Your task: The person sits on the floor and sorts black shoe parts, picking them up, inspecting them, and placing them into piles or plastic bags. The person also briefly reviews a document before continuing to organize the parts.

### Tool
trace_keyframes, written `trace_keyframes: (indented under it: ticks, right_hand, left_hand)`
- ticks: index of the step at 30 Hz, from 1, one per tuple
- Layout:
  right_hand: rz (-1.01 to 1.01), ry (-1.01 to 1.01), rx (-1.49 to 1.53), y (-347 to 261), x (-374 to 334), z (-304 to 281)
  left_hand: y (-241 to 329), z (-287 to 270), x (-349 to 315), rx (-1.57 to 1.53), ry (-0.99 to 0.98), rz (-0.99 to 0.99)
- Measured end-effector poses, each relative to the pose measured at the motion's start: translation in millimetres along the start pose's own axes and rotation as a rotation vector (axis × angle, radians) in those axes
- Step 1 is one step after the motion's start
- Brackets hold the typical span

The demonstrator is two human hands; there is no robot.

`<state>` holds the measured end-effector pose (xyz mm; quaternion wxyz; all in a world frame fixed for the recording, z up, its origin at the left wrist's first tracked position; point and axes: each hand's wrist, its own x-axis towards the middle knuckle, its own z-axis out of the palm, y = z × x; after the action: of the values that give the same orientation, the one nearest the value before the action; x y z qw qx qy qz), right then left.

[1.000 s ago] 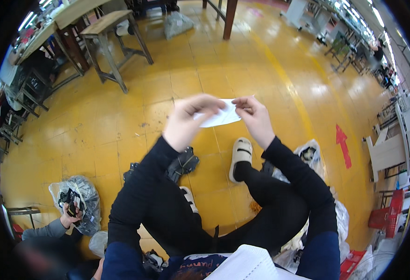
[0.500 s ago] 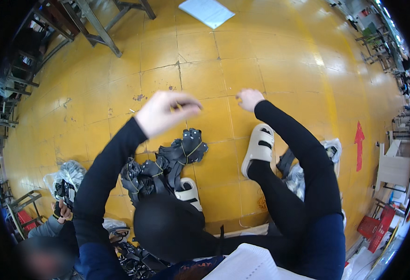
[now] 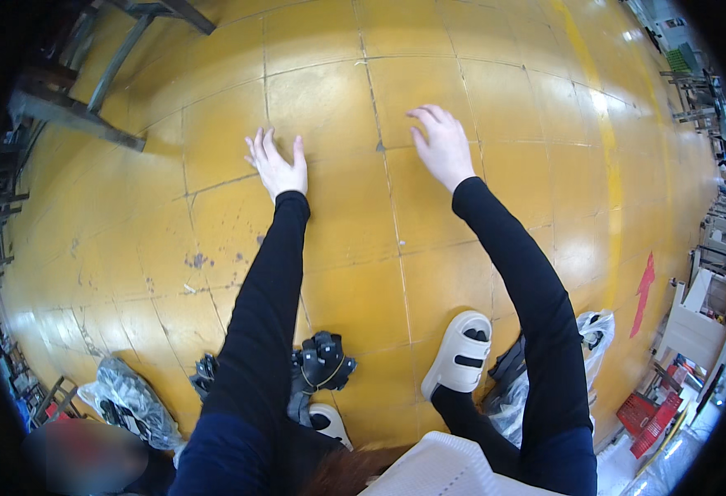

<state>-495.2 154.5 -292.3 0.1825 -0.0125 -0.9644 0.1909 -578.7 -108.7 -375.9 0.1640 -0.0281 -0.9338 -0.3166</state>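
Note:
Both my arms, in black sleeves, reach forward over the yellow tiled floor [image 3: 346,215]. My left hand [image 3: 278,165] has its fingers spread and holds nothing. To its right, my right hand [image 3: 443,147] is also bare, its fingers and thumb apart and slightly bent. Neither hand touches anything that I can see. Nearer to me, a bundle of dark straps [image 3: 323,362] tied with a thin band lies beside my left foot. My left forearm hides part of that pile, and more dark pieces [image 3: 204,376] show on its other side.
A cream sandal [image 3: 462,355] is on my right foot. Clear plastic bags with dark contents lie at left [image 3: 131,401] and right [image 3: 511,405]. Wooden legs [image 3: 90,116] stand at far left. Red crates [image 3: 650,413] sit at right. Another person [image 3: 90,459] is at lower left.
Both hands have moved farther forward, and the left hand's fingers have spread. My view has shifted ahead, so the strap bundle and sandals now appear lower. The white paper has left the view.

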Motion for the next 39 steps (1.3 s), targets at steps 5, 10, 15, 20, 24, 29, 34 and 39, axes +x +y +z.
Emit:
trace_keyframes:
  ticks: [5,10,15,20,24,29,34,39]
  right_hand:
    - [0.312,0.127,0.147,62,78,18]
    - [0.487,0.380,0.198,89,125,52]
    - [0.491,0.238,0.206,96,124,65]
    - [0.489,0.052,0.109,101,135,60]
    - [0.491,-0.006,0.088,104,136,60]
    - [0.512,-0.016,0.150,108,136,59]
    - [0.525,-0.002,0.188,110,136,56]
    - [0.511,-0.058,0.136,108,128,59]
  left_hand:
    - [5,-9,1,-0.021,-0.140,0.082]
    - [11,-9,6,0.043,-0.214,0.048]
    - [25,-21,9,0.135,-0.317,-0.039]
    - [122,55,87,-0.021,-0.174,0.162]
    - [225,224,237,-0.057,-0.126,0.383]
    - [296,324,350,0.303,-0.381,0.527]
    - [341,281,327,0.023,-0.366,0.381]
    - [329,117,161,-0.234,-0.305,0.709]
